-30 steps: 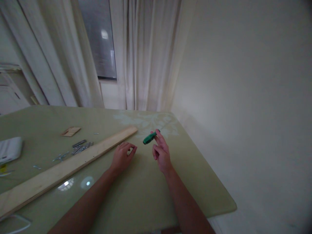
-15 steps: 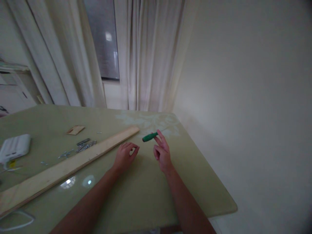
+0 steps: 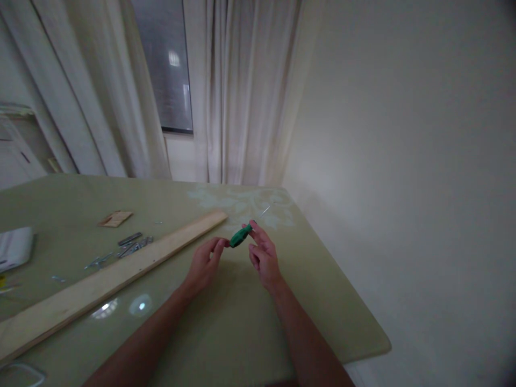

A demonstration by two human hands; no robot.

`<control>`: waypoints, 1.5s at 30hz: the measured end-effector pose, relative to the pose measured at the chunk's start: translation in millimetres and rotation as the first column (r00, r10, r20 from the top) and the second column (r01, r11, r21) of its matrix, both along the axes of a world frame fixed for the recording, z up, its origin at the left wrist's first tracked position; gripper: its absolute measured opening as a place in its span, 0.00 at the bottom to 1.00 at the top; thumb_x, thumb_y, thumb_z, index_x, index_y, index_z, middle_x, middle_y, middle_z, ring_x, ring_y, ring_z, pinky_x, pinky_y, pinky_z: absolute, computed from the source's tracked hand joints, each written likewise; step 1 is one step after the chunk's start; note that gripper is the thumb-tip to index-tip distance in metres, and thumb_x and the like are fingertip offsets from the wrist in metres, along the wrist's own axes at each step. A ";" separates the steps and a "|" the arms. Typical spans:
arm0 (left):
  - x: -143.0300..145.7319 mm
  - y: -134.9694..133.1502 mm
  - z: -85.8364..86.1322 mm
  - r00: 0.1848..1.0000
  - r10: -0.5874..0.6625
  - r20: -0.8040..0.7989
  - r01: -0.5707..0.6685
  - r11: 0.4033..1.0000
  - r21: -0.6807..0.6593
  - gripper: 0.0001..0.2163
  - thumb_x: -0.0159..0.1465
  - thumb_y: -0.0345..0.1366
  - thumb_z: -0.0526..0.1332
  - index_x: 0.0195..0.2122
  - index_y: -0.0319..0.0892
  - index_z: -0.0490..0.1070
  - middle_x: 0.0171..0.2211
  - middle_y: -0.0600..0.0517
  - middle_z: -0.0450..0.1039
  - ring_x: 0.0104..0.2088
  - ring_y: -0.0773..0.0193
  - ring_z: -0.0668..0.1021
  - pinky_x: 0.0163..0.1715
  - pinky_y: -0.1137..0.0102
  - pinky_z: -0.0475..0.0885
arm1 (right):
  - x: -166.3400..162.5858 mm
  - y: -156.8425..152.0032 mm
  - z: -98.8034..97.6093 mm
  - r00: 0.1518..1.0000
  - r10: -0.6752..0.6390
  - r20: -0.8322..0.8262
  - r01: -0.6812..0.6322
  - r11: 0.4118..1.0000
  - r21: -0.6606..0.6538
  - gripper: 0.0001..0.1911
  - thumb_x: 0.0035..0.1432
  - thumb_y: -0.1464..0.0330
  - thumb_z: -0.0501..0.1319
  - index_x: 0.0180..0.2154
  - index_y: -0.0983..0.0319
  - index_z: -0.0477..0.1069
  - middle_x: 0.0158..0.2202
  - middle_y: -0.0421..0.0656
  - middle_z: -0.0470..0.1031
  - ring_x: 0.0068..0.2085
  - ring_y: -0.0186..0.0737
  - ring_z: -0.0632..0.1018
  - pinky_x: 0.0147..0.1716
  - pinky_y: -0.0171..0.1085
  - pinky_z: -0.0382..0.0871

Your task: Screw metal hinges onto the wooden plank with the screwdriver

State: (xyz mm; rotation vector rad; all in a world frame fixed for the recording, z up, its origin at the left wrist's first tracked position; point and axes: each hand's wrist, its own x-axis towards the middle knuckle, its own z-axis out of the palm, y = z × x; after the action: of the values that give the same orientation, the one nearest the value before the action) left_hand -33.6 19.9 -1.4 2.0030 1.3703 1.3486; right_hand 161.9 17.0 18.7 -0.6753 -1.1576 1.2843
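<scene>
As the gap between the hands closed, the left hand [image 3: 203, 263] met the butt end of a green screwdriver [image 3: 241, 236], which the right hand [image 3: 265, 258] alone had carried half a second earlier. Right-hand fingers, only partly curled, held the tool lightly near the front of its handle; the left thumb and fingers were drawn together at the back, though whether they gripped or merely touched could not be told. The contact suggested the tool was being turned or resettled in the hold rather than driven. Raised above the table [image 3: 322, 301], the screwdriver sloped upward and away, its rounded, dark-marked handle tapering to a thin metal shaft [image 3: 265, 211]. Beneath, the smooth green tabletop threw back bright spots of light. A long, flat board [image 3: 133, 269] of pale wood lay to the left, beside a jumble of shiny metal hardware [image 3: 135, 245].
</scene>
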 end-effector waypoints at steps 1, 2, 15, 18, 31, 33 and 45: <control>1.9 -2.1 1.8 0.995 -0.038 0.087 0.042 0.998 -0.050 0.25 0.76 0.54 0.45 0.47 0.43 0.77 0.39 0.47 0.82 0.37 0.57 0.80 0.40 0.64 0.73 | -1.1 -0.8 -0.3 1.000 0.008 0.016 -0.008 1.000 -0.004 0.34 0.57 0.70 0.63 0.65 0.49 0.69 0.64 0.49 0.74 0.16 0.18 0.57 0.12 0.30 0.47; 3.9 -4.2 3.5 0.979 -0.077 0.187 0.097 0.990 -0.101 0.28 0.76 0.56 0.44 0.49 0.43 0.77 0.40 0.46 0.82 0.38 0.57 0.80 0.40 0.63 0.74 | -2.4 -1.6 -0.7 0.999 0.017 0.031 -0.017 1.000 -0.004 0.34 0.57 0.70 0.63 0.65 0.49 0.69 0.63 0.49 0.75 0.16 0.18 0.58 0.12 0.30 0.48; 20.7 -13.4 5.5 0.835 -0.234 0.498 0.421 0.854 -0.304 0.23 0.62 0.57 0.68 0.46 0.41 0.76 0.33 0.52 0.75 0.31 0.64 0.75 0.34 0.68 0.72 | -7.2 -6.1 -0.4 0.978 0.059 0.202 -0.071 0.996 0.056 0.18 0.60 0.65 0.65 0.52 0.55 0.77 0.38 0.39 0.81 0.17 0.24 0.63 0.15 0.30 0.56; 21.5 -11.9 1.4 0.855 -0.245 0.457 0.399 0.873 -0.279 0.23 0.64 0.55 0.67 0.48 0.41 0.75 0.33 0.52 0.74 0.31 0.64 0.75 0.33 0.68 0.71 | -6.2 1.1 -1.3 0.996 -0.050 0.077 0.047 0.998 0.044 0.16 0.60 0.58 0.68 0.47 0.56 0.74 0.48 0.43 0.81 0.17 0.22 0.65 0.14 0.29 0.56; 23.6 -19.7 11.7 0.906 -0.220 0.362 0.322 0.913 -0.249 0.21 0.64 0.52 0.68 0.49 0.41 0.78 0.43 0.45 0.82 0.40 0.56 0.81 0.41 0.64 0.75 | -3.1 6.7 -2.2 0.989 -0.105 0.101 0.109 0.994 -0.031 0.18 0.51 0.57 0.75 0.40 0.60 0.82 0.29 0.41 0.80 0.18 0.27 0.63 0.16 0.32 0.54; 23.4 -19.1 12.0 0.895 -0.205 0.396 0.317 0.917 -0.243 0.21 0.63 0.52 0.69 0.49 0.42 0.77 0.45 0.45 0.82 0.43 0.53 0.82 0.43 0.62 0.77 | -3.7 5.8 -2.8 0.990 -0.096 0.107 0.100 0.994 -0.032 0.16 0.50 0.58 0.75 0.38 0.60 0.83 0.26 0.39 0.78 0.18 0.27 0.62 0.16 0.32 0.53; 26.2 -23.6 12.8 0.952 -0.106 0.287 0.163 0.970 -0.181 0.20 0.64 0.51 0.68 0.49 0.43 0.76 0.43 0.47 0.82 0.41 0.57 0.81 0.42 0.64 0.75 | -5.5 5.5 -3.9 0.996 0.013 0.088 -0.012 1.000 -0.013 0.18 0.56 0.55 0.73 0.42 0.59 0.83 0.30 0.40 0.76 0.22 0.28 0.64 0.21 0.33 0.56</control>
State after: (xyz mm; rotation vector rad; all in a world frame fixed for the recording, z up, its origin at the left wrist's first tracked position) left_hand -7.4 -3.6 11.4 1.6716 1.1698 1.3104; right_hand 156.4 22.4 14.8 -0.7407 -1.2280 1.2842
